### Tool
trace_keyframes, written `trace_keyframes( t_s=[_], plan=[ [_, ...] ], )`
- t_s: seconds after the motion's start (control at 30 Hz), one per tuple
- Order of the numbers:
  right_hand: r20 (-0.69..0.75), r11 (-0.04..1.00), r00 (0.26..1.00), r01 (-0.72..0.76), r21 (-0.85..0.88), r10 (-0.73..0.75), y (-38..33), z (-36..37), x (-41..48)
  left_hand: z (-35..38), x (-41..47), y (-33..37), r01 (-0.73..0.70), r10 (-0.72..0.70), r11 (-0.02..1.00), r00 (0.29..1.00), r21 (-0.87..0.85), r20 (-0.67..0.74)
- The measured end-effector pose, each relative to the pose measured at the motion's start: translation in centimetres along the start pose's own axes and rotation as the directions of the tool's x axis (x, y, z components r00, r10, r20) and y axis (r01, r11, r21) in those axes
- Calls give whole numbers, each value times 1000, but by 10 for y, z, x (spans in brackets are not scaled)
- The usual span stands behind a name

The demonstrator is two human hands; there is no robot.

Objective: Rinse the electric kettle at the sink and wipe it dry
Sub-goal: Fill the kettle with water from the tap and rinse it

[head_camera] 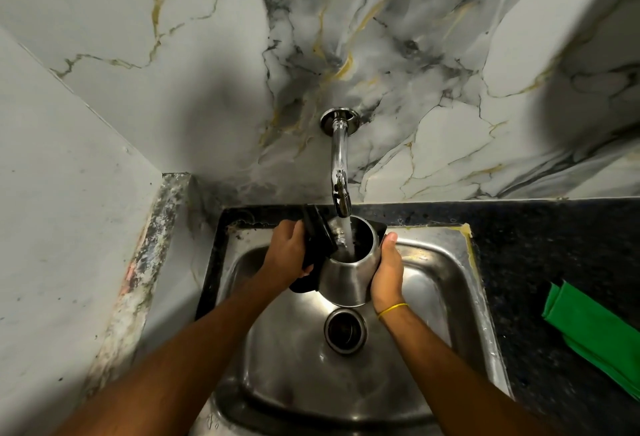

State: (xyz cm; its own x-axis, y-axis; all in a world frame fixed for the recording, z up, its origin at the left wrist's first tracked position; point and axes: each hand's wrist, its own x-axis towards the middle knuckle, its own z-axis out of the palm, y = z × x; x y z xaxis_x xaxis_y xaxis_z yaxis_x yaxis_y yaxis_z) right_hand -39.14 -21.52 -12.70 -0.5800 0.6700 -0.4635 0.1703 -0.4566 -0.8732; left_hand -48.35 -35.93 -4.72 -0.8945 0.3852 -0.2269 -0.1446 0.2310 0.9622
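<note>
A steel electric kettle [346, 278] with a black handle and its black lid flipped open is held over the steel sink [446, 283]. Water runs from the chrome wall tap [339, 172] straight into the kettle's open mouth. My left hand [287, 255] grips the black handle on the kettle's left side. My right hand [386, 272] is pressed flat against the kettle's right wall, thumb up by the spout. A folded green cloth [595, 328] lies on the dark counter to the right of the sink.
The sink's round drain [345, 331] sits just below the kettle. A dark speckled counter [554, 248] runs to the right. A marble-patterned wall stands behind, and a plain wall with a stained ledge [145, 262] closes in the left side.
</note>
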Motion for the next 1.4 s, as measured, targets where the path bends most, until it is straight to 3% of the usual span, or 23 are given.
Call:
trace_keyframes(
  t_s=[0.9,1.4],
  plan=[
    [-48,997,998,-30,-71,27,-1,-1,-9,1,-4,-7,1,0,1000,999,25,-34],
    [-46,997,999,-27,-67,24,-11,-3,-12,7,-3,-2,-30,29,999,999,41,17]
  ],
)
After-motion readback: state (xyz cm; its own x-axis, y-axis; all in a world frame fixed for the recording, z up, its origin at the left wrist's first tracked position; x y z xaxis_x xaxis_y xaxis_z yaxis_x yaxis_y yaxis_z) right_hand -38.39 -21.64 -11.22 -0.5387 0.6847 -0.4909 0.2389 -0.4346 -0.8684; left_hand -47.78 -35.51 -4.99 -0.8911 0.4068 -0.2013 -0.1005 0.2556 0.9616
